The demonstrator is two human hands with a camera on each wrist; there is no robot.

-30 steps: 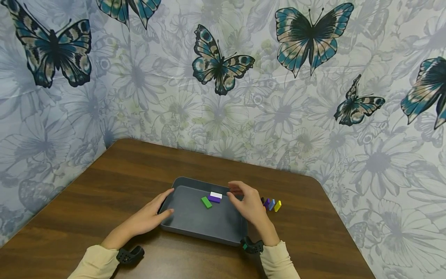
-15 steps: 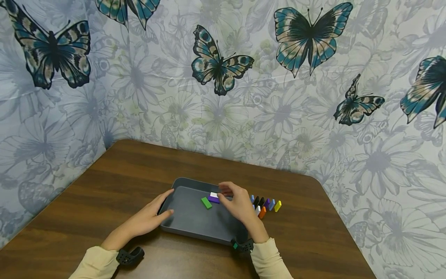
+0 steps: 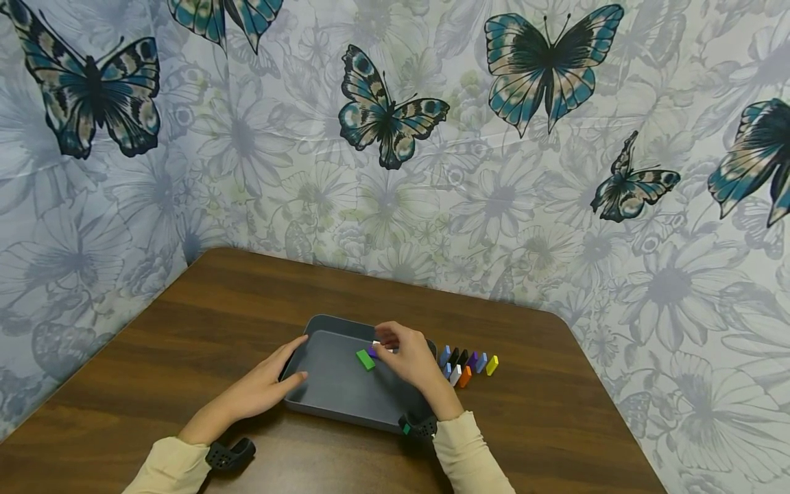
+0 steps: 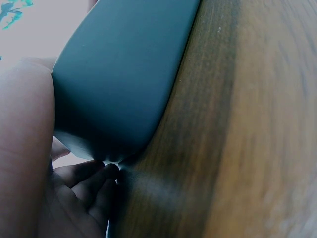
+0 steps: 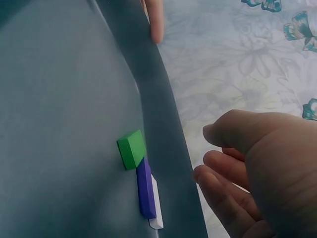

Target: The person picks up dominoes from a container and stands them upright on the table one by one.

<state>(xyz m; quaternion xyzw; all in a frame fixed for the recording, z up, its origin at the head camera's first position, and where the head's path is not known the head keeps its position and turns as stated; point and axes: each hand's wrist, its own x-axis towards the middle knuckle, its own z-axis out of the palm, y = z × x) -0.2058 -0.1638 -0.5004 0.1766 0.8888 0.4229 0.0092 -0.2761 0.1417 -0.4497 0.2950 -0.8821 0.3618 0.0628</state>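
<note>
The grey tray point(image 3: 345, 394) lies on the table. My left hand point(image 3: 262, 381) holds its left side, thumb over the rim and fingers along the outer wall; the left wrist view shows those fingers at the tray's corner. Inside the tray are a green domino-like block point(image 5: 132, 149), a purple block point(image 5: 145, 191) and a white block point(image 5: 156, 203), purple and white side by side. My right hand point(image 3: 407, 357) hovers above the tray's back right part, fingers loosely bent with nothing between them. From the head view, it partly hides the purple and white blocks.
Right of the tray, several small blocks stand on end in two rows, among them a yellow block point(image 3: 492, 365), an orange block point(image 3: 465, 377) and a white standing block point(image 3: 455, 374). The wooden table point(image 3: 247, 295) ends at a butterfly-patterned wall covering point(image 3: 395, 206).
My right hand has moved left over the tray towards the white and purple blocks, uncovering more of the standing blocks at right. My left hand has stayed at the tray's left side.
</note>
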